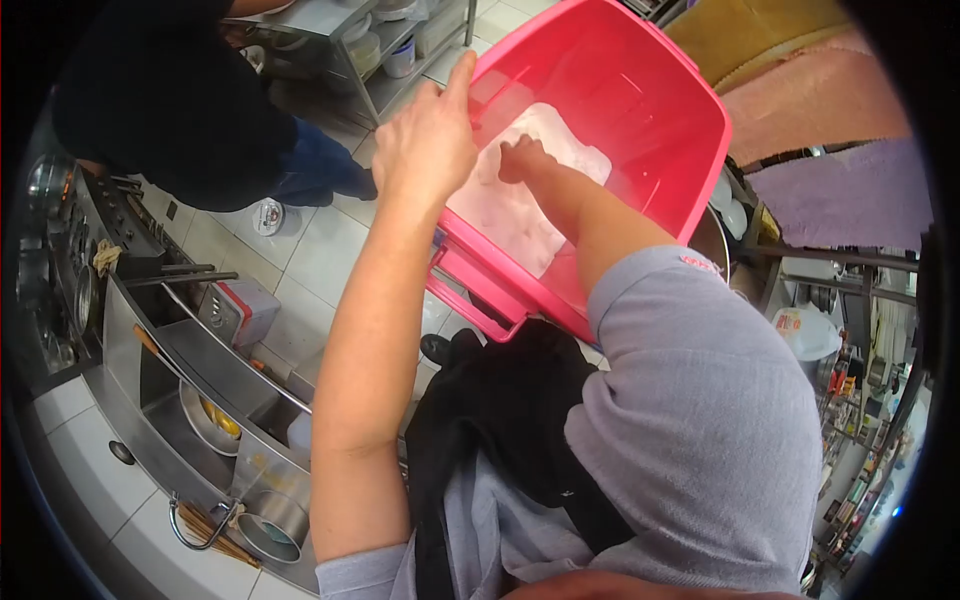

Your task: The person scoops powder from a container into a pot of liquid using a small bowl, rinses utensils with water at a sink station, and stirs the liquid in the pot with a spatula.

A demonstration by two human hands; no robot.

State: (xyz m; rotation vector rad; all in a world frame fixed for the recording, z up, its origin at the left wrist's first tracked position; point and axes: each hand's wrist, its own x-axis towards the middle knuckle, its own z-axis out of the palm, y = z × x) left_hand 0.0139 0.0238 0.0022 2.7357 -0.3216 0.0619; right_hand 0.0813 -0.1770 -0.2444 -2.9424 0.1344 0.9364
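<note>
A large pink plastic bin (640, 110) with a handle at its near side tilts in front of me. White powder, perhaps flour, (535, 225) lies in its bottom. My left hand (425, 140) rests on the bin's left rim, its index finger stretched along the edge and the other fingers bent. Inside the bin, my right hand (523, 160) reaches down to the powder. Its fingers are partly hidden, and I cannot make out whether they hold any.
Another person in dark clothes (170, 100) stands at the upper left. Metal shelves (330, 25) are behind. A metal sink unit (180, 350) with a pan (205, 420) lies at the left. Coloured cloths (840, 190) hang at the right.
</note>
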